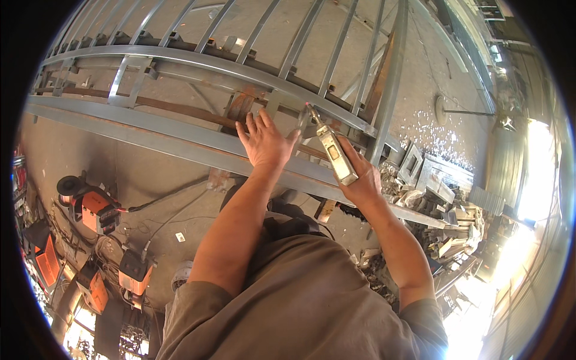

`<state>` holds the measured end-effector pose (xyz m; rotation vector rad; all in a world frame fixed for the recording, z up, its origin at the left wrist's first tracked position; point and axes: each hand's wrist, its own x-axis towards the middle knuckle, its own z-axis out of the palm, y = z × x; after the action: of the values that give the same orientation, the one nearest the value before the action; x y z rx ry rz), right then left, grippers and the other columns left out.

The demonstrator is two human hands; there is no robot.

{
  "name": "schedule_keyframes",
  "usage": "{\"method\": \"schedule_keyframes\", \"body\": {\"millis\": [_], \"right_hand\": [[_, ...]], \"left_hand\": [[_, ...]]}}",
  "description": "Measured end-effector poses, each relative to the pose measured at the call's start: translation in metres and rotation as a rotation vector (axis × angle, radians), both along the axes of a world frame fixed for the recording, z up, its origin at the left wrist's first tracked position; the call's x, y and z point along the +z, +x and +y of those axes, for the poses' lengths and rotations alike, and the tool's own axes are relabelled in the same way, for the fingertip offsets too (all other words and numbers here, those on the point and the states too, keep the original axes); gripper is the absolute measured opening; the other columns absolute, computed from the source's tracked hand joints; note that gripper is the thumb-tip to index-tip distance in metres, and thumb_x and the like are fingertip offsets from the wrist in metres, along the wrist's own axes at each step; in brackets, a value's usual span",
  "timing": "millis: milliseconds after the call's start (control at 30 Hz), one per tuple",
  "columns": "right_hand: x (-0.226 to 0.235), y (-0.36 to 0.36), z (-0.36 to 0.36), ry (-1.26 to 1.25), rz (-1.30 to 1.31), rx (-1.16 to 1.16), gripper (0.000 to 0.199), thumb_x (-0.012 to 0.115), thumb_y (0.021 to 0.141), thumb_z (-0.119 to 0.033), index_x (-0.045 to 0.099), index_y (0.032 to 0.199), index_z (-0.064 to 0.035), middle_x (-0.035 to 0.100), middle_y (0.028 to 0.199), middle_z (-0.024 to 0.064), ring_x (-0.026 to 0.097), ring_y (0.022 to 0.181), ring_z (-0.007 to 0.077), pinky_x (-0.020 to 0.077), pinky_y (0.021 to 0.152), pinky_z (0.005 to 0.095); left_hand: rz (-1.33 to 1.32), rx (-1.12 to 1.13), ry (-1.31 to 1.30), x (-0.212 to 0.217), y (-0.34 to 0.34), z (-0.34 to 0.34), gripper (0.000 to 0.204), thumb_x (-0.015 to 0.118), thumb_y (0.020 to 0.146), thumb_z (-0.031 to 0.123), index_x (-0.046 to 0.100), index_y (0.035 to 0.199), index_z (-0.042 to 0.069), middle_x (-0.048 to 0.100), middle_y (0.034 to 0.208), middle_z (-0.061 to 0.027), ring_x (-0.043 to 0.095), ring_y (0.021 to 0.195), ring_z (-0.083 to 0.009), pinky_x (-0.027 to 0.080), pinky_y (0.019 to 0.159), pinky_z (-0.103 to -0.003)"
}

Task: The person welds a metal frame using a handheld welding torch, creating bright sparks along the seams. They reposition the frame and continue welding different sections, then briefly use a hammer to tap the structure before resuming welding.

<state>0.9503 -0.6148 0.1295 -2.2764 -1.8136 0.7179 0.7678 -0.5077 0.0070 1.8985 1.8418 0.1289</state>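
Note:
A silver metal frame of long rails and parallel bars stretches out in front of me. My right hand grips a boxy silver welding gun, its narrow nozzle pointing up and left at the frame's near rail. A small red glow shows at the nozzle tip. My left hand is over the near side of the frame, left of the nozzle, with its fingers spread and nothing in them. Whether its fingertips touch the metal I cannot tell. Beyond them is a rusty-brown plate between the rails.
A wide steel beam runs between me and the frame. Orange-and-black machines with dark cables stand on the floor at left. Metal offcuts are heaped at right, beside a pale square frame.

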Motion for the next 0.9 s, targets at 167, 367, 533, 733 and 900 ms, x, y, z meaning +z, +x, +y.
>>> {"method": "schedule_keyframes", "body": {"millis": [167, 367, 533, 733, 900], "right_hand": [[-0.009, -0.001, 0.001, 0.014, 0.005, -0.016, 0.081, 0.077, 0.086, -0.030, 0.043, 0.159, -0.0339, 0.072, 0.123, 0.0120, 0.071, 0.109, 0.0392, 0.0563, 0.090, 0.0479], [-0.008, -0.002, -0.001, 0.032, -0.009, -0.005, 0.081, 0.076, 0.086, -0.027, 0.043, 0.159, -0.0331, 0.073, 0.119, 0.0124, 0.071, 0.106, 0.0390, 0.0564, 0.088, 0.0480], [-0.007, -0.002, 0.000, 0.030, -0.016, -0.007, 0.080, 0.076, 0.087, -0.028, 0.043, 0.159, -0.0331, 0.073, 0.118, 0.0129, 0.071, 0.105, 0.0390, 0.0564, 0.088, 0.0481], [-0.004, -0.003, 0.000, -0.028, -0.047, -0.021, 0.083, 0.078, 0.086, -0.029, 0.041, 0.160, -0.0344, 0.072, 0.122, 0.0135, 0.071, 0.107, 0.0403, 0.0559, 0.090, 0.0496], [-0.002, -0.002, 0.001, -0.027, -0.063, -0.016, 0.087, 0.081, 0.084, -0.034, 0.039, 0.161, -0.0362, 0.073, 0.120, 0.0141, 0.071, 0.106, 0.0418, 0.0565, 0.089, 0.0510]], "left_hand": [[-0.003, 0.003, 0.022, -0.002, 0.001, -0.001, 0.112, 0.074, 0.083, 0.070, 0.031, 0.158, -0.001, 0.051, 0.154, -0.0198, 0.033, 0.154, -0.0368, 0.012, 0.128, -0.060], [-0.004, 0.006, 0.035, -0.002, 0.001, -0.002, 0.112, 0.075, 0.083, 0.069, 0.032, 0.158, -0.002, 0.051, 0.153, -0.0200, 0.034, 0.154, -0.0368, 0.013, 0.128, -0.060], [0.009, 0.002, 0.056, -0.004, 0.002, -0.002, 0.112, 0.076, 0.082, 0.068, 0.032, 0.158, -0.002, 0.052, 0.153, -0.0207, 0.036, 0.153, -0.0367, 0.014, 0.127, -0.060], [0.006, 0.016, 0.114, -0.009, 0.004, -0.004, 0.112, 0.077, 0.081, 0.068, 0.033, 0.157, -0.001, 0.053, 0.149, -0.0208, 0.040, 0.149, -0.0377, 0.014, 0.127, -0.062], [-0.003, 0.012, 0.097, -0.012, 0.003, -0.004, 0.111, 0.077, 0.082, 0.067, 0.032, 0.156, -0.002, 0.053, 0.148, -0.0207, 0.040, 0.149, -0.0376, 0.014, 0.127, -0.062]]}}
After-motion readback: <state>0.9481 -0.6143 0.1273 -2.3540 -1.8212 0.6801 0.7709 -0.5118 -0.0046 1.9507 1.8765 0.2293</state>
